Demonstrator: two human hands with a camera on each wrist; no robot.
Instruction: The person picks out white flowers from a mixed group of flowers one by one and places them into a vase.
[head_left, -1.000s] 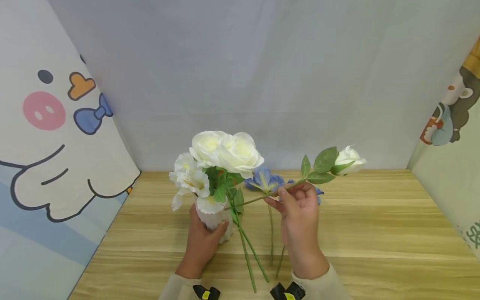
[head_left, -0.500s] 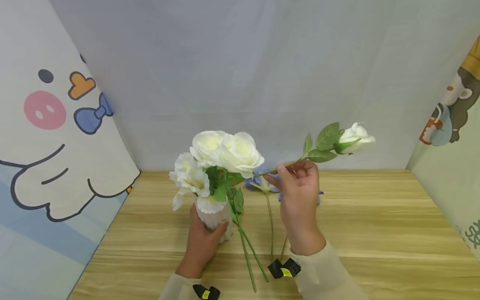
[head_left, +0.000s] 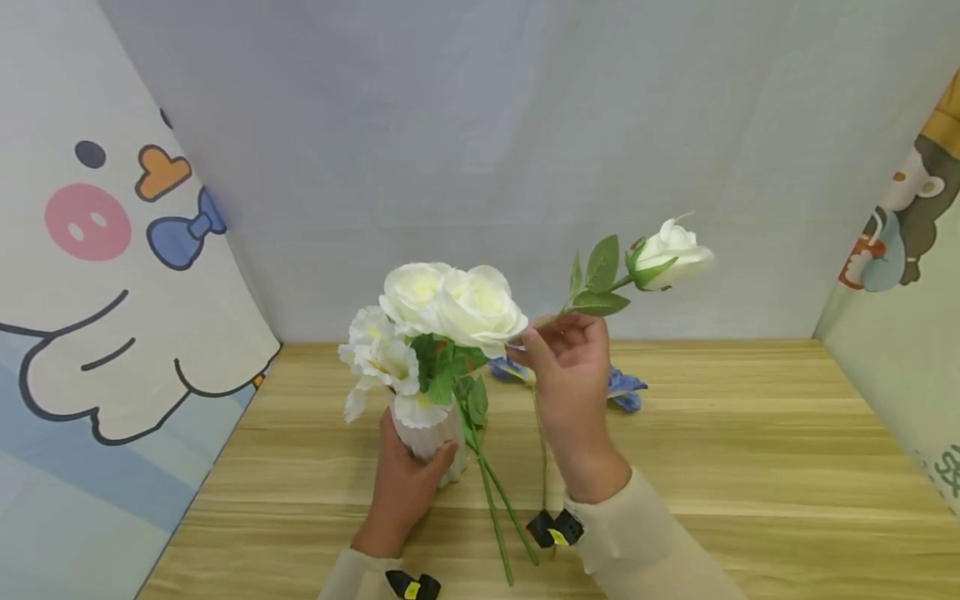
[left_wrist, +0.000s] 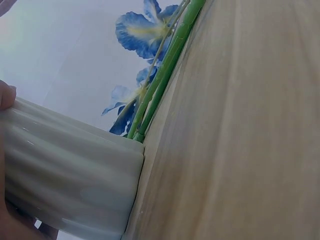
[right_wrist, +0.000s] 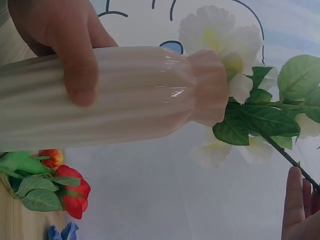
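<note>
My left hand (head_left: 405,496) grips a white ribbed vase (head_left: 429,437) standing on the table. In the vase are white roses (head_left: 480,308) and a ruffled white flower (head_left: 382,358). My right hand (head_left: 573,400) pinches the stem of a white rose (head_left: 670,257), its bloom tilted up to the right. In the right wrist view, the dark stem (right_wrist: 282,150) slants in among the leaves (right_wrist: 265,120) at the vase mouth, with the right fingers (right_wrist: 296,200) at its other part. The stem's lower end is hidden by leaves.
Two green stems (head_left: 495,517) lie on the wooden table (head_left: 750,458) beside the vase. Blue flowers (head_left: 626,387) lie behind my right hand. In the right wrist view a red rose (right_wrist: 75,192) shows beyond the vase. A grey cloth wall (head_left: 525,167) closes the back.
My right hand has risen with the white rose, then shifted left toward the vase flowers. The rose's bloom rose, went right, then came back left. My left hand stays on the vase.
</note>
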